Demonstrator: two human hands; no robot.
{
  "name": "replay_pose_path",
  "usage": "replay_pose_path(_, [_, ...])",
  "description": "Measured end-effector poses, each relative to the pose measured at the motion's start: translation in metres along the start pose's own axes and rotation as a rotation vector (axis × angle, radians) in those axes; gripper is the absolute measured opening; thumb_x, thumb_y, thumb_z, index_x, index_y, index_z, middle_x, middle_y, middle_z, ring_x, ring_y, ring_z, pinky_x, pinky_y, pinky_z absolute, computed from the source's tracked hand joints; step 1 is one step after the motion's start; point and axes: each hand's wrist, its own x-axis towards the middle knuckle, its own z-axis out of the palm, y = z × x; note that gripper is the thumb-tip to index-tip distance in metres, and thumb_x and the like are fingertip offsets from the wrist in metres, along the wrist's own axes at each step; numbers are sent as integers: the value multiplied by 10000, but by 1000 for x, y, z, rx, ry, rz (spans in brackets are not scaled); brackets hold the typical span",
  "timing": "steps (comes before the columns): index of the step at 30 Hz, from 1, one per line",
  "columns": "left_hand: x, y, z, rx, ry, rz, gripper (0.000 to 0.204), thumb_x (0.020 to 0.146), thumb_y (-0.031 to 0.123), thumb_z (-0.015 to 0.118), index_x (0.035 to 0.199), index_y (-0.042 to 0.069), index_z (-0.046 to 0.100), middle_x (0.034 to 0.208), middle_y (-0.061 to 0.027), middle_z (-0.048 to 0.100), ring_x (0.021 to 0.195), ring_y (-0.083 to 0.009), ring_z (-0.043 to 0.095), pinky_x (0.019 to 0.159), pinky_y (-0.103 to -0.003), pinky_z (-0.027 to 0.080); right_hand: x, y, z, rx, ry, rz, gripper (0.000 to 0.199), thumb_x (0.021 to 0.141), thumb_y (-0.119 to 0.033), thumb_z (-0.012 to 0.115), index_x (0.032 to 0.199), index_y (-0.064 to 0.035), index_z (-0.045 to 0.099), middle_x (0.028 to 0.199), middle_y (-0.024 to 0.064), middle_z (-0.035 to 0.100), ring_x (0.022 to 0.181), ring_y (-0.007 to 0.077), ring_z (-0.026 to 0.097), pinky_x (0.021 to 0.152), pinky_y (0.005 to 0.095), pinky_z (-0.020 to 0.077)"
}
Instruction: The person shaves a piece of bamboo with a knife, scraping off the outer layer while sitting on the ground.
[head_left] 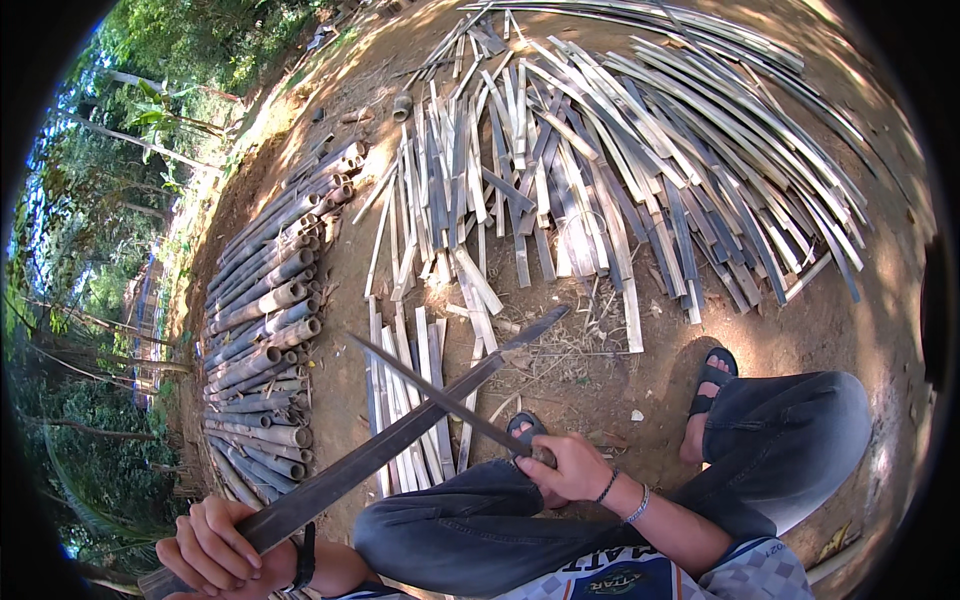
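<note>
My left hand (215,550) is closed around the near end of a long, dark, split bamboo strip (350,465), which slants up and away to the right. In my right hand (575,468) is the handle of a long knife (490,428) with a narrow dark blade pointing up and to the left. Blade and strip cross near the middle of the view, the blade passing over the strip; whether they touch I cannot tell. Under the crossing, several pale split bamboo strips (420,350) lie side by side on the ground.
A wide heap of split bamboo strips (690,150) spreads over the far ground. Whole bamboo poles (270,300) are stacked at the left, before green plants (110,250). My bent legs (790,430) and sandalled feet (712,375) are close below the work. Shavings (560,355) litter the dirt.
</note>
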Motion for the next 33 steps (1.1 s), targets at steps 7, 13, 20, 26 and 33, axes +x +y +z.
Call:
replay_pose_path(7, [2, 2, -11, 38, 25, -19, 440, 912, 412, 555, 600, 155, 381, 410, 49, 373, 327, -47, 323, 427, -176, 285, 9, 28, 6, 72, 70, 113, 478, 894, -433, 536, 845, 33, 634, 634, 180, 635, 637, 334, 651, 588, 385, 502])
replay_pose_path(13, [3, 4, -12, 73, 11, -35, 439, 930, 443, 509, 629, 150, 382, 432, 44, 369, 345, -58, 329, 450, -194, 308, 7, 13, 10, -80, 17, -56, 485, 880, -447, 552, 817, 30, 613, 540, 195, 556, 589, 370, 615, 555, 436, 467])
replay_pose_path(20, [4, 7, -11, 200, 123, 15, 460, 939, 506, 454, 672, 141, 370, 444, 30, 393, 343, -61, 355, 387, -197, 313, 15, 12, 3, 37, 158, 177, 453, 886, -436, 547, 848, 6, 639, 662, 182, 656, 631, 352, 658, 620, 387, 522])
replay_pose_path(26, [15, -4, -9, 285, 183, 43, 465, 967, 508, 366, 690, 134, 366, 444, 31, 337, 329, -69, 302, 370, -222, 334, 9, 38, 13, -280, 185, 94, 480, 860, -451, 572, 884, 25, 623, 703, 233, 642, 658, 394, 644, 626, 434, 522])
replay_pose_path(33, [22, -6, -20, 435, 239, 71, 447, 988, 486, 305, 694, 153, 360, 449, 41, 328, 317, -70, 304, 389, -217, 364, 17, 26, 11, -211, 180, 40, 436, 890, -389, 559, 848, 41, 617, 682, 221, 642, 654, 359, 663, 587, 399, 522])
